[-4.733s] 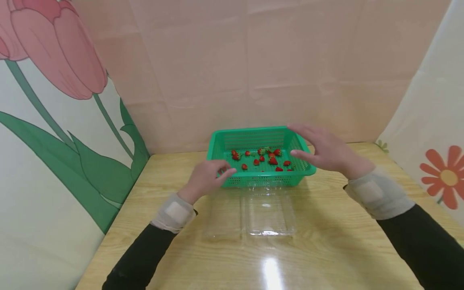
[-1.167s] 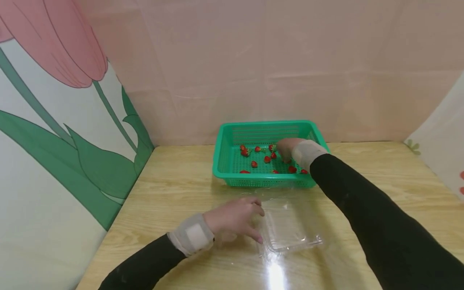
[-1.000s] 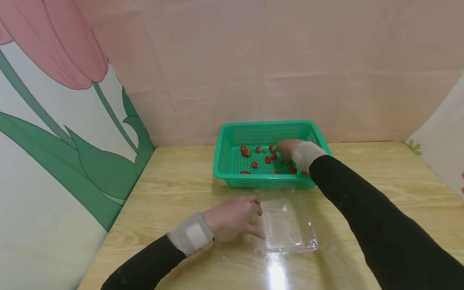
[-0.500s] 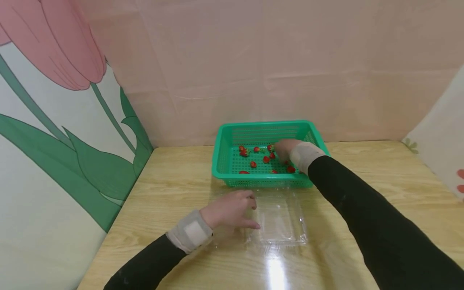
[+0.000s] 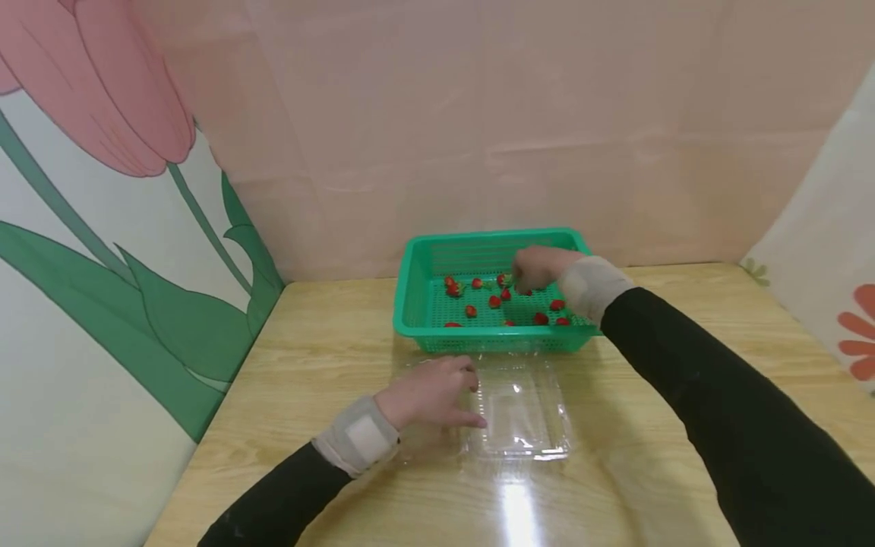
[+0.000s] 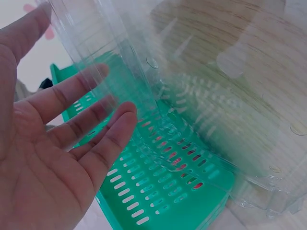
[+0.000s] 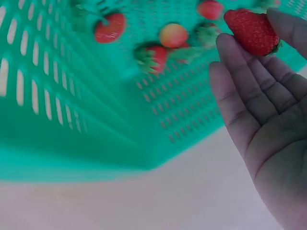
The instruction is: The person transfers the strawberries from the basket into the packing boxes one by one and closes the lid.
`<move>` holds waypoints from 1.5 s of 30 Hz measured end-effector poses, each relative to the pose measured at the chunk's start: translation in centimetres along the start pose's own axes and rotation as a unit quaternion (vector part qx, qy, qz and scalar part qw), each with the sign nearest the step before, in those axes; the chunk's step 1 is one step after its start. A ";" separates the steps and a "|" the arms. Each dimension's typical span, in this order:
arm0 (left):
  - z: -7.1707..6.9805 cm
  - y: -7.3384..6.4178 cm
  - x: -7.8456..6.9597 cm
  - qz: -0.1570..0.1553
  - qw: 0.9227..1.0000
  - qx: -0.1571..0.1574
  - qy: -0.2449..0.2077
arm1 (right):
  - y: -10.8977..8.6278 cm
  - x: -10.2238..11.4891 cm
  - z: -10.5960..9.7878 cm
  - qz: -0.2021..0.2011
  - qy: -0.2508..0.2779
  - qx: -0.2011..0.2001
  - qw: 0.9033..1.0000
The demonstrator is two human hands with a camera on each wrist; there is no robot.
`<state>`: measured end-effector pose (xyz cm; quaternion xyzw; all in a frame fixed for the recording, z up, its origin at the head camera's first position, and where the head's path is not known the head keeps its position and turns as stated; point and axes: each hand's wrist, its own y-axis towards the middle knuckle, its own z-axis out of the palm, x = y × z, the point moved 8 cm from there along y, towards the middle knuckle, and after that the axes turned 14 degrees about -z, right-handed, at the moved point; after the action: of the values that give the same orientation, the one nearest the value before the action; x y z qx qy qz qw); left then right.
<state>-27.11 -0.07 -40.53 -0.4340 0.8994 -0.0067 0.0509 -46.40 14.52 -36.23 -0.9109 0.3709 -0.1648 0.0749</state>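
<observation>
The right hand [image 5: 543, 266] is over the right part of the green basket [image 5: 478, 332], its fingers brought together around one strawberry [image 7: 252, 32]: thumb on one side, fingertips on the other, the remaining fingers loosely extended. That strawberry looks lifted above the basket floor and within the basket's outline, though the hand hides most of it in the head view.

The other strawberries [image 5: 494, 301] lie scattered across the basket floor, some near the far side, a few partly hidden by the near rim. At the near side of the basket, on the wooden surface [image 5: 335, 334], is a clear plastic container [image 5: 519, 418], spread open with one half to the left and one to the right. The left hand [image 5: 432, 393] is over the left half, its fingers relaxed and parted with nothing gripped; whether any fingertip touches the plastic I cannot tell.

As for progress, it seems to be at an early stage: the container is open, one strawberry is picked up, and no strawberry shows in either half, so nearly all of the sorting out of the basket appears left to do
</observation>
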 end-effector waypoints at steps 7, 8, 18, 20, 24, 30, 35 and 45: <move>0.1 0.0 0.5 -0.010 1.000 0.005 0.007 | -1.8 2.7 -2.9 -0.030 -0.011 -0.039 0.999; 0.1 0.0 0.5 -0.011 1.000 0.005 0.005 | -2.1 3.2 -3.3 -0.034 -0.015 -0.046 0.998; 0.0 -0.1 1.1 -0.014 1.000 0.001 -0.001 | -5.1 8.6 -3.7 -0.132 -0.013 -0.083 0.988; 0.0 -0.1 1.2 -0.014 1.000 0.001 -0.004 | -5.6 9.6 -3.2 -0.148 -0.005 -0.087 0.985; 0.1 -0.2 1.3 -0.013 1.000 -0.003 -0.011 | -6.7 11.5 -1.9 -0.172 -0.002 -0.094 0.981; 0.0 -0.2 1.4 -0.007 1.000 -0.018 -0.016 | -7.9 13.5 1.1 -0.206 0.017 -0.087 0.975; 0.0 -0.4 1.6 -0.016 0.999 -0.028 -0.023 | -8.5 13.8 4.1 -0.208 0.031 -0.077 0.974; 0.2 -1.1 2.0 -0.043 0.993 -0.073 -0.078 | -8.8 13.0 7.4 -0.236 0.038 -0.089 0.967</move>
<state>-27.49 -2.30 -40.83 -0.4744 0.8711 0.0911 0.0887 -29.34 11.81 -37.75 -0.9686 0.1613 -0.1789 -0.0619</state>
